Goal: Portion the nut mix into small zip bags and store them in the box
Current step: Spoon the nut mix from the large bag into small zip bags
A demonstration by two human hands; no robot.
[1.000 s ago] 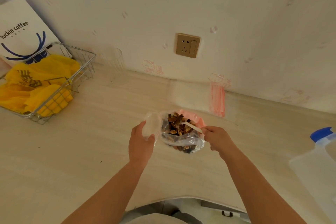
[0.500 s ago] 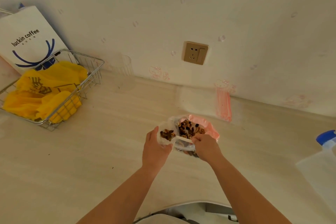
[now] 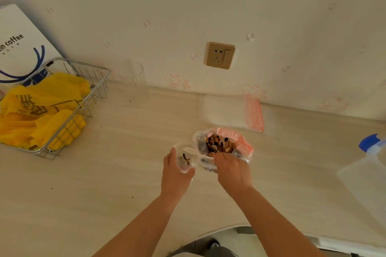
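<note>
A large clear bag of nut mix (image 3: pixel 221 145) stands open on the counter, with pink plastic behind it. My left hand (image 3: pixel 176 175) grips a small clear zip bag (image 3: pixel 186 158) just left of it; a few nuts lie inside. My right hand (image 3: pixel 230 170) holds a white plastic spoon (image 3: pixel 193 151) by its handle, the bowl reaching over the small bag's mouth. A stack of flat empty zip bags with red seals (image 3: pixel 232 113) lies by the wall behind.
A wire basket (image 3: pixel 83 102) with yellow bags stands at the left, a white coffee paper bag (image 3: pixel 18 48) behind it. A clear glass (image 3: pixel 132 78) stands by the wall. A clear jug with a blue cap (image 3: pixel 369 173) sits at the right. The counter edge runs below my arms.
My right hand lifted the spoon out of the big bag and swung it left over the small bag. Nuts now lie inside the small bag. The camera drifted slightly.
</note>
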